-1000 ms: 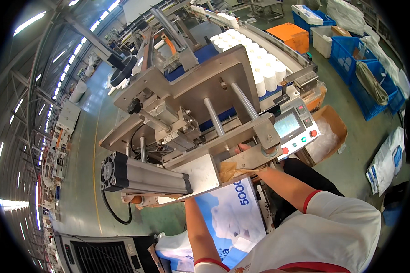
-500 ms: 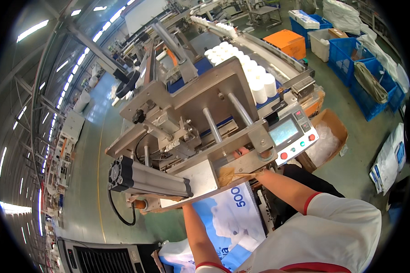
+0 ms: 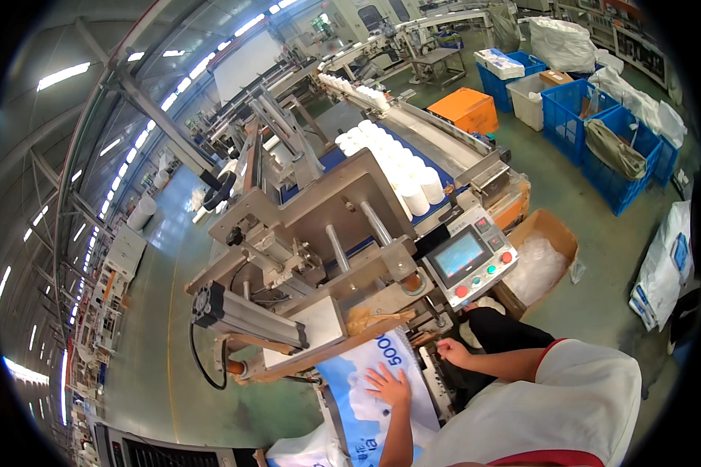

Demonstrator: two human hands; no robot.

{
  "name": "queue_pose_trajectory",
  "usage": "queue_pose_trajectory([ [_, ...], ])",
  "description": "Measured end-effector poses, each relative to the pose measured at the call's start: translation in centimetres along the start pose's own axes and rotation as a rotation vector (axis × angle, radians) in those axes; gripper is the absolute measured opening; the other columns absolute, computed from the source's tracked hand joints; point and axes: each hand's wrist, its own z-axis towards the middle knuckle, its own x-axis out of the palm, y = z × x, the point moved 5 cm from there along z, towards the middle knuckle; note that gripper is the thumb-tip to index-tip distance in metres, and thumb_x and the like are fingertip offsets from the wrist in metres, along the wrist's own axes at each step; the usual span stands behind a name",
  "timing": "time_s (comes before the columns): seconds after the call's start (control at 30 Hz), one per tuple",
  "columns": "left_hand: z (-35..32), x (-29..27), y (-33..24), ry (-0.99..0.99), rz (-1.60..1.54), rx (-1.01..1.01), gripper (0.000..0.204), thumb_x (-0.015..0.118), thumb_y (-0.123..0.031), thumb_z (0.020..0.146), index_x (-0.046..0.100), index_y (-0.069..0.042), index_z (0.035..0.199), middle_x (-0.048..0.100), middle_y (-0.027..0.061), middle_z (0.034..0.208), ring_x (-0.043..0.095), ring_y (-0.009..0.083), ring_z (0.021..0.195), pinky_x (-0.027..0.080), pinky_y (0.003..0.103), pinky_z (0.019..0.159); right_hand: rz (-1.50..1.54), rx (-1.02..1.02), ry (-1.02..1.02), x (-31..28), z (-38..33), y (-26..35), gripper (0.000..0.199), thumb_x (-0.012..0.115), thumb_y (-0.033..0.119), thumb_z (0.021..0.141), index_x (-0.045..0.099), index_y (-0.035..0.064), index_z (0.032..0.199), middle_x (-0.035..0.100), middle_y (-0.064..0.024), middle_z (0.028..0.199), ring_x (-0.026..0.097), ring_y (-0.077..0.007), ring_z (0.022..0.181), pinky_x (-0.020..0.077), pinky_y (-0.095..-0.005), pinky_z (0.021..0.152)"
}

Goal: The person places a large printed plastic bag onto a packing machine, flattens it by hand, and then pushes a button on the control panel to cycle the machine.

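My left hand (image 3: 388, 385) lies flat with its fingers spread on a blue and white printed plastic bag (image 3: 342, 389). The bag's upper end reaches the front bar of a metal packing machine (image 3: 311, 194). To the right of the bag, my right hand (image 3: 453, 352) is closed, its fingers curled beside the machine's front parts. Whatever it may hold is hidden. A piece of brown tape (image 3: 360, 317) sticks to the machine's front plate. Above my right hand is a control panel (image 3: 467, 257) with a screen and coloured buttons.
Several white rolls (image 3: 412, 183) stand in rows on a blue conveyor behind the machine. At right are a cardboard box (image 3: 566, 233) with clear plastic, an orange box (image 3: 465, 109) and blue crates (image 3: 623, 183). A metal cylinder (image 3: 249, 311) juts out at the machine's left.
Both hands have come out of the machine's front opening. The left now rests on the bag, and the right has drawn back and curled. The view has shifted.
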Motion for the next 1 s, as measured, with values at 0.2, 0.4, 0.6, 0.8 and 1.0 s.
queue_pose_trajectory([
  [0.2,-0.8,0.6,-0.6,-0.042,0.082,-0.068,0.07,0.045,-0.05,0.089,0.026,-0.014,0.147,0.009,0.0218,0.153,0.008,0.0459,0.139,0.007,0.069,0.103,-0.292,0.151,0.247,-4.5,-1.8,-2.3,0.031,0.063,0.017,0.087,0.058,-0.0013,0.112,0.065,-0.0099,0.087,0.064,-0.0168,0.071,0.0521,-0.0305,0.067],
  [0.4,-0.8,0.3,-0.7,-0.064,0.098,-0.057,0.07,0.045,-0.048,0.09,0.023,-0.016,0.148,0.011,0.0205,0.154,0.012,0.0448,0.139,0.011,0.068,0.104,-0.221,0.295,0.281,-8.5,-3.2,-3.5,0.03,0.065,0.02,0.085,0.062,-0.0002,0.107,0.067,-0.0098,0.093,0.064,-0.0166,0.071,0.0523,-0.0304,0.069],
  [0.6,-0.8,0.2,-0.8,0.021,-0.003,-0.103,0.07,0.043,-0.05,0.09,0.022,-0.016,0.148,0.006,0.0196,0.154,0.004,0.0447,0.14,0.003,0.068,0.105,-0.276,0.454,0.28,-10.2,-5.3,-2.4,0.03,0.061,0.028,0.088,0.063,0.0054,0.107,0.067,-0.0067,0.093,0.064,-0.0137,0.073,0.0501,-0.0277,0.066],
  [0.8,-0.8,0.4,-0.5,0.014,0.026,-0.108,0.07,0.044,-0.049,0.09,0.022,-0.017,0.148,0.006,0.0191,0.154,0.004,0.0441,0.14,0.003,0.068,0.105,-0.362,0.546,0.383,-10.6,-6.6,-3.3,0.04,0.059,0.041,0.088,0.062,0.0082,0.112,0.068,-0.0055,0.099,0.064,-0.0143,0.079,0.0487,-0.0285,0.068],
  [1.0,-0.7,0.2,-0.7,0.03,-0.013,-0.117,0.07,0.044,-0.049,0.089,0.023,-0.016,0.148,0.006,0.0189,0.155,0.004,0.0432,0.141,0.003,0.067,0.105,-0.448,0.584,0.41,-12.8,-6.9,-4.5,0.046,0.058,0.041,0.09,0.059,0.0032,0.117,0.067,-0.0083,0.101,0.066,-0.018,0.087,0.0512,-0.0313,0.074],
])
